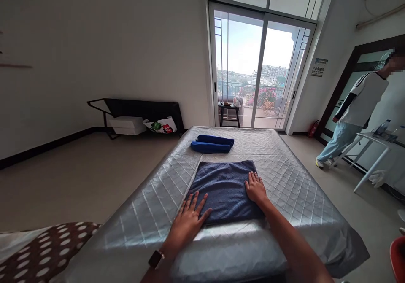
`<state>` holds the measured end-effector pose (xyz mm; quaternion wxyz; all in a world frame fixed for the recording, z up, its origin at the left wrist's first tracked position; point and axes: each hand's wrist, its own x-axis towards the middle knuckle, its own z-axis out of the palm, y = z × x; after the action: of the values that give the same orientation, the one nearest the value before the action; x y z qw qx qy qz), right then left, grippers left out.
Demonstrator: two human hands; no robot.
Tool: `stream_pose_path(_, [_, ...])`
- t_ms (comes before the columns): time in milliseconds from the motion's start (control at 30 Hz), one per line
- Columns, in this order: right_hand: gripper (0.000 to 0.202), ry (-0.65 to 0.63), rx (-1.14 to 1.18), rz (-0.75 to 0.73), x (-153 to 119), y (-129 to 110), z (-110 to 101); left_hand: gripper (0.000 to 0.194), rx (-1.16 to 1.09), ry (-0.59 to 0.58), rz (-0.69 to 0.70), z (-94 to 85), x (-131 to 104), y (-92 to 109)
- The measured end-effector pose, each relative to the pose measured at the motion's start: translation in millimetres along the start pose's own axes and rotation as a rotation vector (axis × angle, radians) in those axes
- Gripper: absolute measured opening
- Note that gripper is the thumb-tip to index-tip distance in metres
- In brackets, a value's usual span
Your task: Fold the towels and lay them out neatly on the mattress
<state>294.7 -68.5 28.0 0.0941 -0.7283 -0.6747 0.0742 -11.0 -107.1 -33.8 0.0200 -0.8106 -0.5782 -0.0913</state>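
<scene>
A dark blue towel [226,190] lies spread as a rough rectangle on a mattress with a silver quilted cover [294,190]. My left hand [191,211] rests on the towel's near left part, fingers spread. On its right edge lies my right hand [255,188], flat with the fingers stretched out. Slight wrinkles run across the cloth between the hands. Beyond it, two brighter blue rolled cloths [211,147] lie side by side on the cover.
A person [360,93] stands at the right near a white table [379,141] with bottles. By the left wall, a black frame [142,106] stands around a white box [126,125] and a printed bag [161,125]. A polka-dot cloth [47,249] is at the lower left.
</scene>
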Motion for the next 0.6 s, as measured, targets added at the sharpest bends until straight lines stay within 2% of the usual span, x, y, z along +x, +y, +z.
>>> stream_pose_path(133, [0.062, 0.011, 0.009, -0.001, 0.4, -0.6, 0.9, 0.067, -0.005, -0.053, 0.038, 2.9, -10.2, -24.0])
stream_pose_path(233, [0.062, 0.014, 0.016, -0.004, -1.6, -2.7, -1.7, 0.077, -0.018, -0.155, -0.066, -9.4, -6.7, -29.9])
stream_pose_path(300, [0.062, 0.018, 0.025, -0.006, -2.9, -4.3, -3.5, 0.083, -0.020, -0.195, -0.138, -22.2, 3.2, -26.0])
stream_pose_path(400, [0.063, 0.021, 0.037, -0.007, -3.8, -5.7, -4.9, 0.074, -0.024, -0.105, -0.097, -42.9, 31.8, 2.2])
stream_pose_path(500, [0.063, 0.020, 0.042, -0.005, -4.3, -5.7, -5.6, 0.059, -0.068, 0.054, 0.113, -56.7, 70.6, 56.3])
stream_pose_path(567, [0.062, 0.018, 0.041, -0.006, -4.9, -5.4, -6.2, 0.054, -0.092, 0.096, 0.247, -57.8, 95.1, 91.9])
stream_pose_path(600, [0.062, 0.016, 0.041, -0.007, -5.2, -5.2, -6.6, 0.054, -0.097, 0.093, 0.270, -55.8, 105.3, 104.8])
